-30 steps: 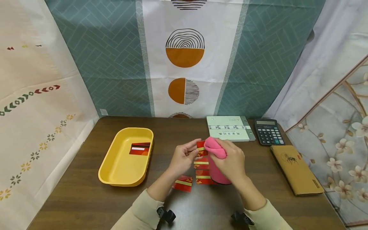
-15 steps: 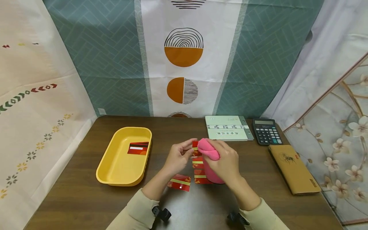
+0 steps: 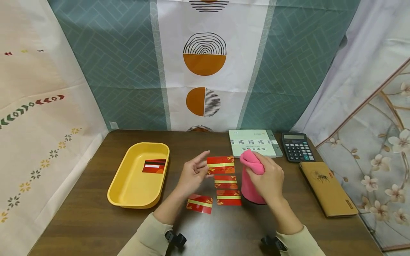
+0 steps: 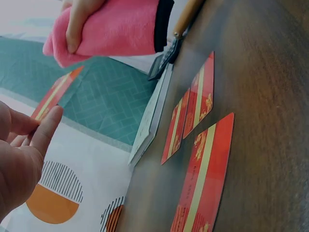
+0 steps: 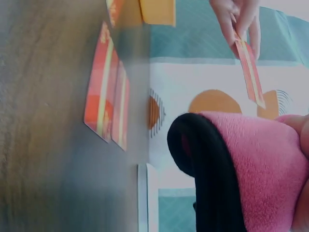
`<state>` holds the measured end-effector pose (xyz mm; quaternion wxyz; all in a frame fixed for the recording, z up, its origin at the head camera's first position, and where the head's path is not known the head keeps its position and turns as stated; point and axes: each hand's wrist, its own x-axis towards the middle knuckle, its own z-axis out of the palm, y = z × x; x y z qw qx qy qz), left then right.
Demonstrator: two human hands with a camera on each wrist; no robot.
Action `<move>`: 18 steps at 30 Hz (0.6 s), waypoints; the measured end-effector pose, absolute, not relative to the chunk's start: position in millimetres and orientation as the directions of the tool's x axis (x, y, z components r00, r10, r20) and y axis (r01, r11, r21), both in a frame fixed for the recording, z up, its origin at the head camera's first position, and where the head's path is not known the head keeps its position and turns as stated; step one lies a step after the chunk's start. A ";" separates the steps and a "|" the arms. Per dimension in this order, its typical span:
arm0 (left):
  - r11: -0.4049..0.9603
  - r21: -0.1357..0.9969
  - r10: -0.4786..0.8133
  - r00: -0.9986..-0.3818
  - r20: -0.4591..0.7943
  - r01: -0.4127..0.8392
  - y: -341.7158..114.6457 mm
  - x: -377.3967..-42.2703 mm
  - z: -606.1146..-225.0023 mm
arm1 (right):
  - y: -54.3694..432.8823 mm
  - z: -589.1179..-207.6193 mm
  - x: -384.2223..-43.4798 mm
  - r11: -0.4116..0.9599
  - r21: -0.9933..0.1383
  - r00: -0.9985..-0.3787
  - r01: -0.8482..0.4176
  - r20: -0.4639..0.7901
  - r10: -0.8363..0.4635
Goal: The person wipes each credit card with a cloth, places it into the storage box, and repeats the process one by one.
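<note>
My left hand (image 3: 192,174) pinches a red card (image 3: 221,164) with a yellow stripe by its left end, raised above the table. In the left wrist view, thumb and fingers meet on the card's near end. My right hand (image 3: 268,177) grips a bunched pink cloth (image 3: 250,186) with black edging; its lower part hangs down to the right of the cards. A gap separates cloth and held card in the right wrist view. Below, two similar red cards (image 3: 229,197) lie one above the other, and another red card (image 3: 200,203) lies to their left.
To the left stands a yellow tray (image 3: 132,188) with a red card (image 3: 154,166), dark stripe showing, inside. At the back right are a pale green book (image 3: 253,137) and a calculator (image 3: 298,147). A tan wallet (image 3: 330,190) lies along the right edge.
The cloth first shifted left across the held card, then moved right and off it, so the card shows fully. My left hand has drifted slightly left, still pinching the card.
</note>
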<state>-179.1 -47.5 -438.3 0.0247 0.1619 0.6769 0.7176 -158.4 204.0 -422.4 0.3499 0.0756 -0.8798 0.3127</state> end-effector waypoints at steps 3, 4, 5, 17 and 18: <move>-0.089 0.977 0.246 -0.946 0.209 0.193 -48.8 -180.0 -437.5 | 209.3 -420.6 -158.7 0.760 -0.539 -0.742 -0.363 0.661 0.114; -0.081 0.977 0.244 -0.947 0.209 0.195 -49.0 -180.0 -436.8 | 210.5 -420.0 -159.0 0.749 -0.552 -0.740 -0.368 0.661 0.123; -0.064 0.979 0.238 -0.949 0.205 0.195 -49.3 -180.0 -436.4 | 211.6 -419.6 -159.4 0.740 -0.560 -0.737 -0.373 0.663 0.130; -0.056 0.964 0.147 -0.953 0.264 0.258 -48.7 -177.5 -433.5 | 213.1 -422.5 -159.2 0.695 -0.609 -0.754 -0.382 0.641 0.147; -0.079 0.962 0.143 -0.952 0.272 0.263 -48.3 -177.9 -434.2 | 213.2 -422.6 -159.4 0.693 -0.608 -0.751 -0.387 0.644 0.146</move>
